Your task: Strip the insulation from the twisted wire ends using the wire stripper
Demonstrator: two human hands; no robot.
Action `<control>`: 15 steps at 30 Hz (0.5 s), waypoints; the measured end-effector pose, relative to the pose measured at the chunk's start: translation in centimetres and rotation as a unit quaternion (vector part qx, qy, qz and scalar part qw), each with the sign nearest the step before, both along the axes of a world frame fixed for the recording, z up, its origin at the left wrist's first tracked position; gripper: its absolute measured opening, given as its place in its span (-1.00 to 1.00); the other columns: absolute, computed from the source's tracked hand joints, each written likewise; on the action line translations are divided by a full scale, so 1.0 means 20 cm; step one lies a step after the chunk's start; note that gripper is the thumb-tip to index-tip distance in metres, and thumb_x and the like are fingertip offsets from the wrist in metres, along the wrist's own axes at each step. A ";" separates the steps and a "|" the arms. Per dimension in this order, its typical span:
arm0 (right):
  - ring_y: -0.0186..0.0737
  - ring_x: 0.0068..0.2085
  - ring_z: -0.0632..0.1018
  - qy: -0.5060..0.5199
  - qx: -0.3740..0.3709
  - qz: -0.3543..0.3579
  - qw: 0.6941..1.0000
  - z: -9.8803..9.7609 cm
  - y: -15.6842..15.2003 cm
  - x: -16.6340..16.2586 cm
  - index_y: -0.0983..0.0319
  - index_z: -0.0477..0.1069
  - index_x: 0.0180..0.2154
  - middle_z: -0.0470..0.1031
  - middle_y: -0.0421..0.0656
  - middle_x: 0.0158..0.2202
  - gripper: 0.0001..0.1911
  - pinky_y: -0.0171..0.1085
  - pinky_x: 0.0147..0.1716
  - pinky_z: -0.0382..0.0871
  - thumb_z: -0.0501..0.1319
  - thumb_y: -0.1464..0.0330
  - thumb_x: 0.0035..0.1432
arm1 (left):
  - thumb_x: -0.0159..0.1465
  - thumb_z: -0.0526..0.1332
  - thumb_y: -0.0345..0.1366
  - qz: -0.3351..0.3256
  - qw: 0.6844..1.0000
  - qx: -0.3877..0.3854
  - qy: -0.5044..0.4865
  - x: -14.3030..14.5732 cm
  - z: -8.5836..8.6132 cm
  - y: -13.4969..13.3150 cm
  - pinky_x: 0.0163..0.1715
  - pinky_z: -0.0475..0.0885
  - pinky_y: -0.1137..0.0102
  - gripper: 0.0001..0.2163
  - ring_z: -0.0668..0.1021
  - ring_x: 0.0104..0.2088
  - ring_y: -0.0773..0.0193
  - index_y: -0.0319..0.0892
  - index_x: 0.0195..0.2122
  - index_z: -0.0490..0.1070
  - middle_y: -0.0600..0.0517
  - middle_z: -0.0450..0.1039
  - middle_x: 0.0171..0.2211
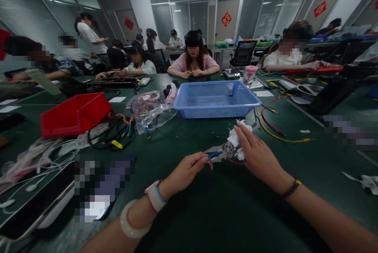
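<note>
Head view showed a dark green worktop (pixel 206 209) with a blue perforated plastic basket (pixel 217 97) standing at its middle. Just in front of that basket, on the wearer's side, both hands met close above the surface. The left hand (pixel 186 172), with a pale bangle and a watch on its wrist, had its grip closed on a slim blue-handled tool (pixel 215 154), pinched between thumb and fingertips, the tip pointing at the piece in the other hand. The right hand (pixel 261 158) had its grip closed around a small round grey metal part (pixel 229 149) bundled with crumpled white paper (pixel 235 138), fingers curled over the top. Tool and part touched or nearly touched; which one could not be told.

Left of the basket lay a clear plastic bag of coloured wires (pixel 150 111), and farther left a red plastic bin (pixel 75 113) beside a tangle of black cables (pixel 113 137). Right of the basket a yellow cable (pixel 277 135) and a red cable (pixel 267 121) curved across the worktop. Beyond the basket, a person in a pink top (pixel 193 64) sat facing the wearer, hands together on the surface.
</note>
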State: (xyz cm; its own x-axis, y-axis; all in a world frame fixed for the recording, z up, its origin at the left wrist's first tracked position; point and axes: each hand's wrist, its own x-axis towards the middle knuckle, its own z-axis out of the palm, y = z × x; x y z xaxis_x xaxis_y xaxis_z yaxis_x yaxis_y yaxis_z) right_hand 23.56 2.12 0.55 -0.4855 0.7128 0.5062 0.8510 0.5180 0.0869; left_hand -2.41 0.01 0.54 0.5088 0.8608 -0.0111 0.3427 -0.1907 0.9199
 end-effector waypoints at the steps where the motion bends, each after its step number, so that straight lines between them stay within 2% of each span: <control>1: 0.11 0.22 0.25 0.001 -0.002 0.002 1.000 0.00 0.00 0.00 0.38 -0.18 0.32 0.01 0.20 0.30 -0.23 0.04 0.12 0.28 0.01 0.55 0.09 | 0.38 -0.07 -0.04 -0.001 1.000 -0.003 -0.003 0.00 0.00 0.00 -0.44 0.19 0.46 -0.59 0.27 -0.45 0.34 -0.22 -0.17 0.45 0.07 0.25 -0.42; 7: 0.11 0.22 0.24 -0.007 -0.019 0.005 1.000 -0.03 0.00 -0.01 0.39 -0.16 0.30 0.05 0.19 0.28 -0.23 0.04 0.13 0.26 0.02 0.57 0.05 | 0.39 -0.06 -0.07 -0.028 0.999 -0.010 -0.013 0.00 0.01 0.00 -0.42 0.19 0.45 -0.62 0.27 -0.44 0.34 -0.21 -0.16 0.44 0.06 0.25 -0.41; 12: 0.07 0.07 0.40 -0.016 -0.011 0.009 1.000 -0.03 0.01 -0.01 0.39 0.07 0.20 0.27 0.19 0.14 -0.43 0.04 0.06 0.31 0.04 0.48 0.13 | 0.39 -0.07 -0.06 -0.034 0.999 -0.024 -0.016 0.00 0.00 0.00 -0.43 0.19 0.46 -0.61 0.26 -0.44 0.34 -0.22 -0.18 0.44 0.05 0.25 -0.40; 15: 0.06 0.00 0.45 -0.019 -0.009 0.004 1.000 -0.03 0.00 -0.01 0.39 0.13 0.15 0.32 0.20 0.09 -0.50 0.02 0.00 0.36 0.04 0.40 0.18 | 0.38 -0.06 -0.05 -0.032 0.999 -0.038 -0.021 -0.01 -0.01 0.00 -0.46 0.16 0.47 -0.61 0.23 -0.46 0.35 -0.22 -0.17 0.43 0.08 0.21 -0.43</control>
